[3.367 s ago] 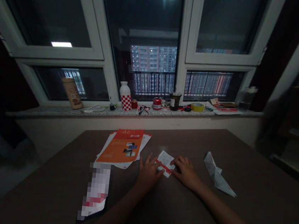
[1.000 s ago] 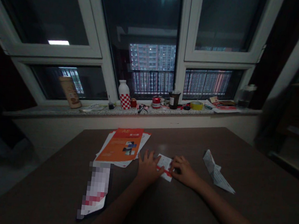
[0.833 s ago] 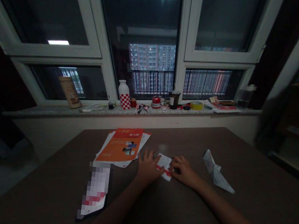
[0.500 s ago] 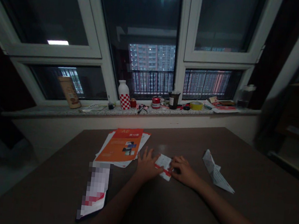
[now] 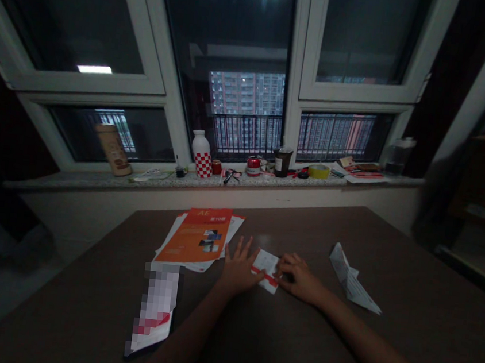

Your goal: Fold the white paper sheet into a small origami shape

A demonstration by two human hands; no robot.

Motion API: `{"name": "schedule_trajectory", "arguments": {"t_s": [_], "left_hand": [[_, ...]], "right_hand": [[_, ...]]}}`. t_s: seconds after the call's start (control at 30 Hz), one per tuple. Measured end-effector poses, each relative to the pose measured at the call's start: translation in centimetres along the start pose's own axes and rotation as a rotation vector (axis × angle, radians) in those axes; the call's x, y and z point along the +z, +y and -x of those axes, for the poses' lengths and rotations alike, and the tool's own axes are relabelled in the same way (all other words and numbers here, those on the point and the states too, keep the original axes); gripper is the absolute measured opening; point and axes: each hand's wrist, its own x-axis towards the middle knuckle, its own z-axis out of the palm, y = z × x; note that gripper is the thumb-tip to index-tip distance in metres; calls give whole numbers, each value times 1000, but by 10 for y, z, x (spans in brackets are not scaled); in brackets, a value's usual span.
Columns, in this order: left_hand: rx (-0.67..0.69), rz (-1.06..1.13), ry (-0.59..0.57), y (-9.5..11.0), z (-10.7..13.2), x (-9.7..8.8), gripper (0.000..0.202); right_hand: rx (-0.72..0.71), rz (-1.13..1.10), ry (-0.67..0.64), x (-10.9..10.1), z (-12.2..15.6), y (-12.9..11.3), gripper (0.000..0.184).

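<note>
A small piece of folded white paper (image 5: 266, 261) with a red stripe lies on the table in front of me. My left hand (image 5: 238, 270) rests flat at its left side, fingers spread and the thumb pressing on the paper near the stripe. At the right edge of the paper, my right hand (image 5: 299, 279) has its fingers curled in and pinched against it; the fingertips are partly hidden. Farther right sits a folded paper boat (image 5: 351, 281) made of printed paper, touched by neither hand.
An orange booklet (image 5: 197, 237) tops some white sheets at the left of the brown table (image 5: 295, 337). Nearer me lies a blurred-out phone-like object (image 5: 155, 311). Along the windowsill stand a checkered bottle (image 5: 202, 157), a dark cup (image 5: 282, 164) and yellow tape (image 5: 318, 171).
Both hands stay at the folded paper in nearly the same pose. The fingers of my left hand have shifted very slightly; the paper and the other things have not visibly moved.
</note>
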Motion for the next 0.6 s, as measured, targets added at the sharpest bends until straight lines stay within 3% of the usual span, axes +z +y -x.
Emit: {"name": "schedule_trajectory", "arguments": {"t_s": [0.33, 0.6], "left_hand": [[49, 51, 35, 1, 8, 3, 51], [195, 222, -76, 0, 21, -10, 40]], "right_hand": [[-20, -45, -85, -11, 2, 6, 22], [-17, -24, -61, -11, 2, 7, 21]]}}
